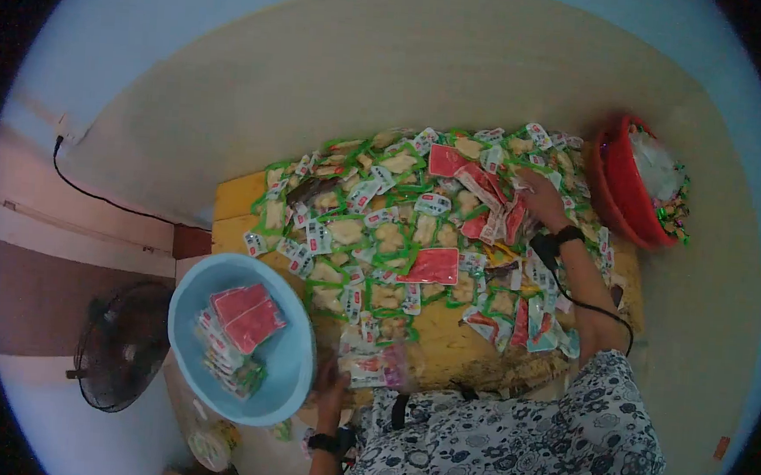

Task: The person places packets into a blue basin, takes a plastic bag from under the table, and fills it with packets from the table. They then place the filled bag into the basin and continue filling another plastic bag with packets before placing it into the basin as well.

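My right hand (540,198) reaches onto the pile of small food packets (389,238), its fingers at a red and white packet (514,218); whether they grip it is too small to tell. Near the table's front edge, my left hand (329,389) is beside a clear bag with pink and white packets (377,368). Its fingers are dark and partly hidden, close to the bag's left end. Red packets lie among the green-edged ones, one (431,265) at the middle of the pile.
A light blue basin (304,355) at the left holds red and green packets. Behind it stands a dark fan (121,344). Red basins (614,186) with shiny wrapped items are at the right. The yellow wooden table (236,198) carries the pile. A black cable hangs by my right arm.
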Demonstrator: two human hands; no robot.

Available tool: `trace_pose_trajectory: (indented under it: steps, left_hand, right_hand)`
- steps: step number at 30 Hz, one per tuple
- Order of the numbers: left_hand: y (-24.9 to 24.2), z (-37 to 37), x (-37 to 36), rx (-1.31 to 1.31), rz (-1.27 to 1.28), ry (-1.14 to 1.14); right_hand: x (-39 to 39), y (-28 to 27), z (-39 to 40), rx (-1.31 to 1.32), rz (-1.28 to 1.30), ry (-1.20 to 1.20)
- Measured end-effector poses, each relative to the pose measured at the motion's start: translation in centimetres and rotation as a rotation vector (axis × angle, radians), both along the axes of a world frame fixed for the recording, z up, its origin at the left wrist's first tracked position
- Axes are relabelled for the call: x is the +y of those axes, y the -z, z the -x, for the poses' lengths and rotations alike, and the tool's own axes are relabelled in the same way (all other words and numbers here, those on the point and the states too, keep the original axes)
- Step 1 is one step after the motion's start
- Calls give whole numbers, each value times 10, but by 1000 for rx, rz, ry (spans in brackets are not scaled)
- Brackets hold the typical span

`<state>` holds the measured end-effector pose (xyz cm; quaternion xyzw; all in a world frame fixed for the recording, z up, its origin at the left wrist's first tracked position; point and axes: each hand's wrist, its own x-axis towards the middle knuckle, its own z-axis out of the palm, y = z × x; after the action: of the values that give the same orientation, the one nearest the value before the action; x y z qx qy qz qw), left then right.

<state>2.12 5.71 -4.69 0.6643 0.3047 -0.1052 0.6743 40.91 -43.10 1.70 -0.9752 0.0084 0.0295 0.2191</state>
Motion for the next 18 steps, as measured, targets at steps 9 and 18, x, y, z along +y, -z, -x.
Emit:
trace_pose_trajectory:
  steps: [9,18]
  left_hand:
    - [-54,-20,-21,86,-5,-75]
    - [-15,-3,-14,70,-221,-10]
  right_hand:
    - [5,6,71,110,190,-196]
    - [-55,35,104,29,227,-109]
